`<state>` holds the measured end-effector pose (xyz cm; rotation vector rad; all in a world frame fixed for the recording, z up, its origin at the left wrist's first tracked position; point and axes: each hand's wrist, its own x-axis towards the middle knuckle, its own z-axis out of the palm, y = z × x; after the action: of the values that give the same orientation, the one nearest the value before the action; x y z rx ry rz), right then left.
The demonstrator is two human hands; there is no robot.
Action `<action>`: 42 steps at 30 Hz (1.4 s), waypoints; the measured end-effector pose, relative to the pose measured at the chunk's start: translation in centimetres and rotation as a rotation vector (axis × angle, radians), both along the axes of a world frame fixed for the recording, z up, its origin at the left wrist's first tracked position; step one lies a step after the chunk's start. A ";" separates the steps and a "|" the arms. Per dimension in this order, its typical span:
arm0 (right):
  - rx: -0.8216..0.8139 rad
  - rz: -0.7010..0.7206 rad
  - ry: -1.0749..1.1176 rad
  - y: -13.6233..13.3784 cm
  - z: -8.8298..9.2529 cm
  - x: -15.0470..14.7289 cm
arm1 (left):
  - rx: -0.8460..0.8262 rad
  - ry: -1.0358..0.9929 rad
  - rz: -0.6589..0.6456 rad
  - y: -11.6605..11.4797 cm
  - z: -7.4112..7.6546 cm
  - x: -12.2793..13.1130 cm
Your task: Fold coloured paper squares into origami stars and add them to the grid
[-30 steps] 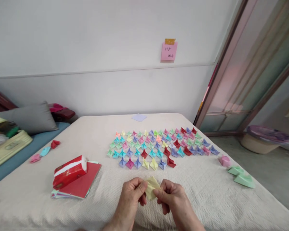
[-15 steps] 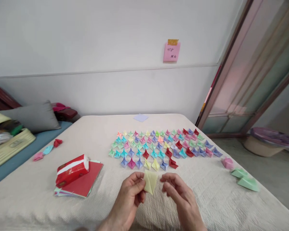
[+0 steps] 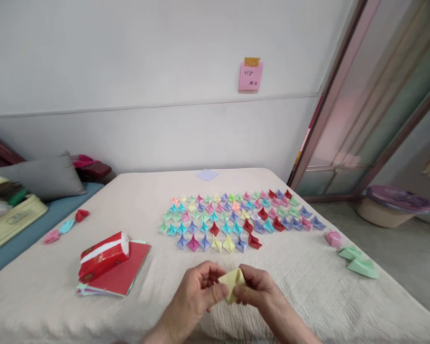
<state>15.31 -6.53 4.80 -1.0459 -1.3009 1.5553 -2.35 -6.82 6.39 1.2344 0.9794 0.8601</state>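
Small yellow paper, partly folded, held up between both hands at lower centre of the frame, above the pale cloth. Its right side is pinched by the right hand, thumb in front, fingers behind. The left thumb is laid over the paper's left edge; whether it is backed firmly by fingers of the left hand cannot be told. The step looks like shaping or creasing a fold. For good results, one side should be kept steady while the other is worked, edges should be lined up before pressure is put on, and creases should be run along with the thumb, not squeezed at one spot. Thin-looking paper, so tearing at the corners is a risk; tugging is best avoided. Finished-looking yellow shapes in the front row, just above the hands in the frame, can be used for comparing points and symmetry. Red packet is seen on the paper stack at lower left, green folded pieces at lower right; neither is touched.
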 end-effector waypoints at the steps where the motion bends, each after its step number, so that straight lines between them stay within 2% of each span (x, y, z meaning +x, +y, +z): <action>1: -0.011 0.002 -0.023 -0.1 -0.1 -0.1 | 0.002 0.025 -0.015 0.0 -0.2 0.1; 4: -0.053 -0.025 -0.023 -0.1 -0.5 -0.5 | -0.030 0.034 0.079 -0.2 -0.9 0.7; 6: -0.101 -0.072 0.024 0.0 -0.7 -0.7 | -0.065 -0.016 0.163 -0.3 -1.2 1.0; 9: -0.130 -0.128 0.082 0.1 -0.9 -0.9 | -0.081 -0.093 0.219 -0.3 -1.3 1.2; 17: -0.023 -0.267 0.201 -0.8 -1.4 -1.7 | -0.086 -0.235 0.310 -0.6 -2.0 1.3; 22: 0.176 -0.276 0.170 -1.4 -0.8 -1.1 | 0.004 -0.342 0.227 -1.1 -1.9 1.2; 28: 0.471 -0.248 -0.011 -1.3 0.3 -0.2 | 0.032 -0.289 0.134 -1.2 -0.6 0.7; 34: 0.679 -0.216 -0.240 -1.8 0.3 -0.1 | -0.051 -0.253 0.159 -1.1 0.0 1.2; 38: 0.734 -0.117 -0.326 -2.2 0.5 0.0 | -0.009 -0.163 0.114 -0.8 -0.3 0.9; 40: 0.687 -0.074 -0.298 -2.2 0.9 0.2 | 0.030 -0.136 0.131 -0.6 -0.3 0.6; 42: 0.572 -0.096 -0.238 -2.0 1.3 0.3 | 0.067 -0.093 0.145 -0.5 -0.2 0.3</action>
<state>15.56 -8.56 6.08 -0.9162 -1.6977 0.9142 -2.04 -7.35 6.18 1.1799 0.9807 1.0627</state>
